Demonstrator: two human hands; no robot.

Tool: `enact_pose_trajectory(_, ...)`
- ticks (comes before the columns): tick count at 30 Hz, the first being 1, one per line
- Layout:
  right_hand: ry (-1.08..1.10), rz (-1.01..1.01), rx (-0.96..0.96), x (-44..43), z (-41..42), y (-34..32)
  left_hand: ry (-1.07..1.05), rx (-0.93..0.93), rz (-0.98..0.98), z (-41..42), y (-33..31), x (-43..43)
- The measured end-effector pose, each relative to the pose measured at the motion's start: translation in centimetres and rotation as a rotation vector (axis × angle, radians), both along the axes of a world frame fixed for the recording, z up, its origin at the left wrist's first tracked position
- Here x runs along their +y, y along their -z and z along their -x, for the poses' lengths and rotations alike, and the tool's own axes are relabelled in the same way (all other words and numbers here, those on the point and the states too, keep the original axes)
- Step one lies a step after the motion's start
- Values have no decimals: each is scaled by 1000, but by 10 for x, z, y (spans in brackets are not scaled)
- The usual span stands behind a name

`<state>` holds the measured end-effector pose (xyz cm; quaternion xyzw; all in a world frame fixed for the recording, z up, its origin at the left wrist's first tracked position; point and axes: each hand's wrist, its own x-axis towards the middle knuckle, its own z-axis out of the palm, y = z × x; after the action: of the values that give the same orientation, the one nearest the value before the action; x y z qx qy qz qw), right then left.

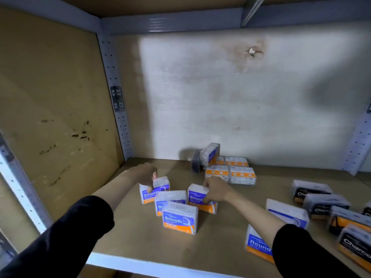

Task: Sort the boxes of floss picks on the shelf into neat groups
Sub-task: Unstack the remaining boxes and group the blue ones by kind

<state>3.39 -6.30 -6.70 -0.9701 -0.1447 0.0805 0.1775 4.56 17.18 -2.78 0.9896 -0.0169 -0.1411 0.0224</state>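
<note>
Several blue and orange "Smooth" floss pick boxes stand clustered at the middle of the shelf board point(140, 233). My left hand point(147, 175) grips the back-left Smooth box point(160, 186) from above. My right hand point(215, 190) holds the right Smooth box point(195, 197) by its top and front. Two more Smooth boxes point(179, 217) stand in front, untouched. White and orange boxes point(242, 174) lie flat in a block near the back wall. Blue "Round" boxes point(257, 245) stand at the front right, partly behind my right sleeve. Black "Charcoal" boxes point(323, 204) crowd the right side.
An upright blue box point(211, 153) and a dark box point(196, 160) lean at the back wall. The shelf's side panel point(56, 117) closes the left. A perforated metal post point(118, 109) stands in the back-left corner. The board's white front edge point(140, 264) runs below.
</note>
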Motion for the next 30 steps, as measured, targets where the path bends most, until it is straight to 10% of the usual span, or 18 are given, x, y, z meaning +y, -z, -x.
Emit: enact_pose_trajectory(30, 15, -65, 8, -63, -27, -29, 53, 18, 40, -44, -19, -24)
